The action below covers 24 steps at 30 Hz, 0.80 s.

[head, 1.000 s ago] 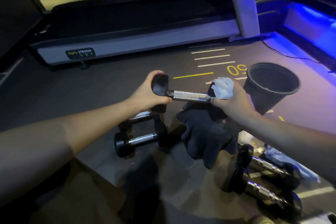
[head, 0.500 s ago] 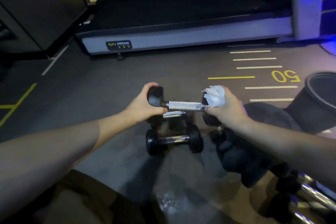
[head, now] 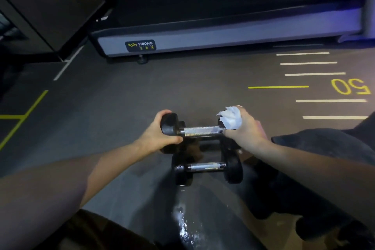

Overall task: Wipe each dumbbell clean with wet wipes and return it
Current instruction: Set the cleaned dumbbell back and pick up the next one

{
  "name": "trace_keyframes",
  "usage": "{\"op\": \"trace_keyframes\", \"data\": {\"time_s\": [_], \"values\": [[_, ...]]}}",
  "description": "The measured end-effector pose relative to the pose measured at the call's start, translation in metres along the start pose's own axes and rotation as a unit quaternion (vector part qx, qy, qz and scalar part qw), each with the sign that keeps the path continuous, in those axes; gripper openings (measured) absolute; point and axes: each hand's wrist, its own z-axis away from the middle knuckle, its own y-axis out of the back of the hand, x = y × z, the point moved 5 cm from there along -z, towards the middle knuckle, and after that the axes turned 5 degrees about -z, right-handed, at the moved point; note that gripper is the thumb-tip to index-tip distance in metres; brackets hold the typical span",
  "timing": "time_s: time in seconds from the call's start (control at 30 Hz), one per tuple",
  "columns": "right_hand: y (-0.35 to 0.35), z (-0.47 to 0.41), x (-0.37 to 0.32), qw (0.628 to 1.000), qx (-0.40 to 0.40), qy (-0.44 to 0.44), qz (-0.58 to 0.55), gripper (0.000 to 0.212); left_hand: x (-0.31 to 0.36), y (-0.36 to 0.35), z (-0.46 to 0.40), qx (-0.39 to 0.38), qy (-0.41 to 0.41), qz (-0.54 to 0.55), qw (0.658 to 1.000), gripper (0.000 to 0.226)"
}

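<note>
- Dumbbell (head: 199,130) with black heads and a knurled chrome handle is held level above the floor, near the centre of the view, between the two hands.
- Left hand (head: 160,136) grips the left head of this dumbbell, with the fingers curled over the top of it and the thumb below.
- Right hand (head: 246,128) is closed around the right head and presses a crumpled white wet wipe (head: 231,117) against it; the wipe sticks out at the 12 o'clock side of the fist.
- Second dumbbell (head: 207,167) of the same kind lies on the floor at 6 o'clock from the held one, just below it, with its handle also running left to right.
- Between these two, dark dumbbell heads show under the hands, but I cannot tell how many pieces are there.
- Dark cloth (head: 324,144) lies at 3 o'clock from the hands, partly under the right forearm.
- Treadmill (head: 223,38) with a "BODY STRONG" label stands at 12 o'clock, well apart from the hands.
- Grey gym floor (head: 121,91) has white and yellow lines and a yellow number "50" (head: 350,86) at 2 o'clock.
- Wet, shiny patch (head: 182,223) shows at 6 o'clock, near the bottom edge.
</note>
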Motion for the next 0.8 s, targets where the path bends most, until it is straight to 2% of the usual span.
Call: {"op": "trace_keyframes", "data": {"time_s": [0.2,0.33,0.5,0.6,0.7,0.8], "values": [[-0.014,-0.022,0.032,0.999,-0.019,-0.008,0.032,0.067,-0.025,-0.027,-0.009,-0.042,0.037,-0.011,0.998,0.084],[-0.027,-0.029,0.055,0.998,-0.033,-0.009,0.052,0.060,-0.031,-0.040,-0.015,-0.063,0.055,-0.060,0.995,0.085],[-0.030,-0.036,0.063,0.997,-0.040,-0.007,0.067,0.059,-0.033,-0.043,-0.028,-0.063,0.069,-0.093,0.991,0.081],[-0.031,-0.039,0.063,0.996,-0.052,-0.016,0.071,0.060,-0.033,-0.046,-0.031,-0.082,0.084,-0.127,0.985,0.088],[-0.029,-0.037,0.060,0.996,-0.043,-0.001,0.079,0.057,-0.028,-0.045,-0.036,-0.072,0.074,-0.177,0.979,0.104],[-0.025,-0.028,0.055,0.995,-0.046,0.013,0.088,0.058,-0.015,-0.041,-0.034,-0.050,0.066,-0.197,0.977,0.098]]}}
